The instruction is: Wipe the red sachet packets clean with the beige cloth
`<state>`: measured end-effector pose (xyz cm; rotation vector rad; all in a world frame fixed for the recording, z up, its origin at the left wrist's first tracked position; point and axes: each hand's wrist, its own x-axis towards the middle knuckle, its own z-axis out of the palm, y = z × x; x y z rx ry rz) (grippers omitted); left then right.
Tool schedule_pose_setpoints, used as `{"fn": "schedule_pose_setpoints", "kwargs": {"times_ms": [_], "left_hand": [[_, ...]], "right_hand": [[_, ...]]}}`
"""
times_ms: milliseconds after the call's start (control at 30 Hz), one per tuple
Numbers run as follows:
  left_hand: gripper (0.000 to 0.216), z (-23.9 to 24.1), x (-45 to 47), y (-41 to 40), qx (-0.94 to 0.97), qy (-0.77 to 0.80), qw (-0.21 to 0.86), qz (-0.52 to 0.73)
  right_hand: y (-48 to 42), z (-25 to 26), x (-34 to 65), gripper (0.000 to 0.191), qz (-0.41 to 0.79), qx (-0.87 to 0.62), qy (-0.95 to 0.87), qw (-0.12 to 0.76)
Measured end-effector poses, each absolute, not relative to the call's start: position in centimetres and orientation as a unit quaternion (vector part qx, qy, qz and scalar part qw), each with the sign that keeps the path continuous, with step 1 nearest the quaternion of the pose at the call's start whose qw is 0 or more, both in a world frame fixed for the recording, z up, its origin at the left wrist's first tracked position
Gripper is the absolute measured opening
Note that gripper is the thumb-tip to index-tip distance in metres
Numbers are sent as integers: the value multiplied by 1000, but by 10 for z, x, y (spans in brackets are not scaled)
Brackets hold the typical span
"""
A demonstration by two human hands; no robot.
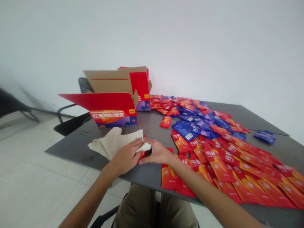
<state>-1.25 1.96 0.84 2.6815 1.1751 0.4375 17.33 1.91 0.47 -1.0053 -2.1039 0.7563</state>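
My left hand (127, 156) presses a cream cloth (111, 142) against a small red sachet (142, 155) near the table's front edge, fingers curled over both. Just to its right, my right hand (158, 153) pinches the other side of the same sachet, which is mostly hidden between the two hands. A large spread of red-orange and blue sachets (213, 139) lies to the right of both hands.
Two open red and cardboard boxes (114, 109) stand at the table's back left. The dark grey table (152, 129) ends just in front of my lap. A single red sachet (165, 121) and some blue ones (264, 136) lie apart. Black chairs (71, 123) stand at the left.
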Motion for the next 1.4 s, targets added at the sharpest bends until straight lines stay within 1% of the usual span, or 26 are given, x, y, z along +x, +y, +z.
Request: {"fn": "schedule_pose_setpoints", "kwargs": {"times_ms": [133, 300, 367, 433, 467, 600, 633, 700, 833, 933, 1067, 1167, 1300, 1400], "left_hand": [[56, 2, -22, -12, 909, 384, 77, 143], [52, 9, -14, 16, 891, 427, 82, 129], [52, 9, -11, 25, 887, 437, 71, 131], [52, 5, -12, 18, 891, 430, 57, 133], [53, 3, -14, 10, 895, 422, 51, 134], [53, -1, -24, -20, 905, 400, 50, 135], [52, 0, -25, -20, 903, 404, 55, 134], [52, 4, -22, -7, 896, 419, 64, 134], [52, 6, -15, 25, 888, 432, 71, 141], [53, 1, -18, 14, 899, 409, 63, 145], [55, -3, -24, -15, 909, 386, 63, 145], [54, 4, -17, -2, 905, 395, 81, 134], [52, 9, -8, 23, 897, 411, 83, 142], [55, 2, -12, 7, 902, 398, 65, 153]], "right_hand": [[22, -2, 172, 70, 263, -381, -821, 334], [22, -2, 174, 78, 284, -440, -792, 313], [21, 0, 174, 76, 293, -444, -788, 312], [21, -1, 173, 72, 290, -425, -798, 314], [22, -2, 173, 73, 284, -420, -802, 317], [24, -8, 171, 92, 269, -439, -801, 307], [24, -8, 172, 95, 272, -446, -799, 299], [24, -8, 172, 92, 280, -457, -792, 293], [21, -3, 174, 83, 287, -455, -784, 310], [21, -3, 173, 79, 280, -428, -798, 318], [23, -6, 172, 81, 276, -403, -806, 334], [22, -3, 173, 79, 280, -408, -805, 329], [21, 1, 174, 68, 283, -397, -810, 327], [23, -4, 173, 72, 268, -403, -812, 326]]}}
